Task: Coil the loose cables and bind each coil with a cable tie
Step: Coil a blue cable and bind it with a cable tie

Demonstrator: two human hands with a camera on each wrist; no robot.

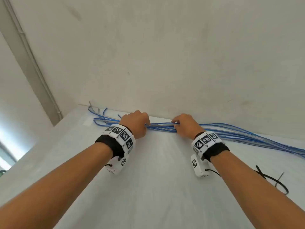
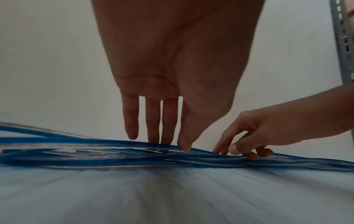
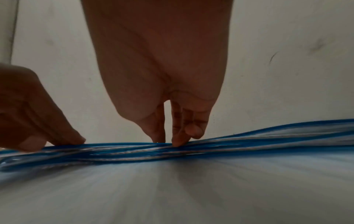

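A bundle of loose blue and silver cables [image 1: 161,128] lies stretched along the far edge of the white table [image 1: 156,187], against the wall. My left hand [image 1: 146,128] pinches the bundle between thumb and fingers. In the left wrist view the cables [image 2: 95,154] run under the left hand [image 2: 172,145], whose fingers reach down behind them with the thumb in front. A short way to the right, my right hand [image 1: 174,124] pinches the top strands. The right wrist view shows the right hand [image 3: 168,143] nipping the cables [image 3: 268,142]. The cable ends fan out at the far left.
Black cable ties [image 1: 272,180] lie on the table at the right, beside my right forearm. The wall [image 1: 165,63] stands right behind the cables. A grey trim strip [image 1: 28,63] runs down the left wall. A slotted metal upright [image 2: 343,45] shows at the right.
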